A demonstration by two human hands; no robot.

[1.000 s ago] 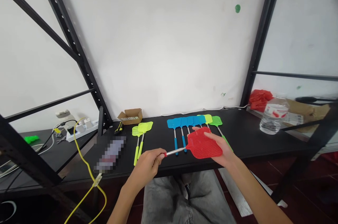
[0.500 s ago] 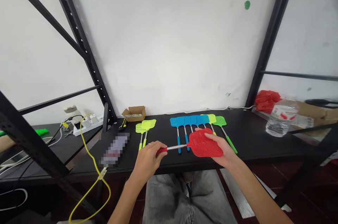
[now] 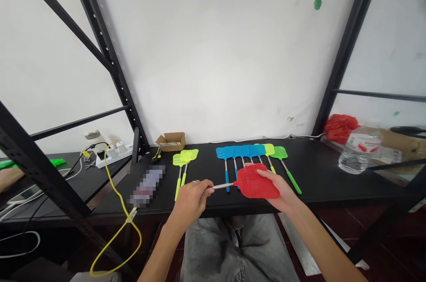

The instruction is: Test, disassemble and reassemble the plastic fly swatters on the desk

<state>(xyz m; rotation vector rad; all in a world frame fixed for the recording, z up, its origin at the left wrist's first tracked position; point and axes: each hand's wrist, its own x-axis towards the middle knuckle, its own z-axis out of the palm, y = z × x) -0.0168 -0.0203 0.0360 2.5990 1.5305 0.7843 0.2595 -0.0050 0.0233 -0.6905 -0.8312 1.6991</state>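
A red fly swatter (image 3: 258, 182) is held sideways above the table's front edge. My left hand (image 3: 191, 200) is closed around its handle end, with the metal rod showing beyond the fingers. My right hand (image 3: 282, 191) grips the far edge of the mesh head, thumb on top. Behind, several blue fly swatters (image 3: 224, 152) lie overlapping in a row, some handles hidden by the red head. To their right are a yellow swatter (image 3: 269, 149) and a green swatter (image 3: 280, 152). Two yellow-green swatters (image 3: 189, 154) lie beyond my left hand.
A small cardboard box (image 3: 171, 141) and a utility knife (image 3: 156, 155) stand at the back left, near a blurred phone (image 3: 148, 186) with a yellow cable (image 3: 115, 184). On the right are a plastic bottle (image 3: 359, 149) and a red bag (image 3: 341, 128). Black shelf posts frame the black table (image 3: 313, 175).
My left hand has slid along the swatter toward the rod, covering the red handle that showed before. My right hand keeps its hold. The view has shifted slightly.
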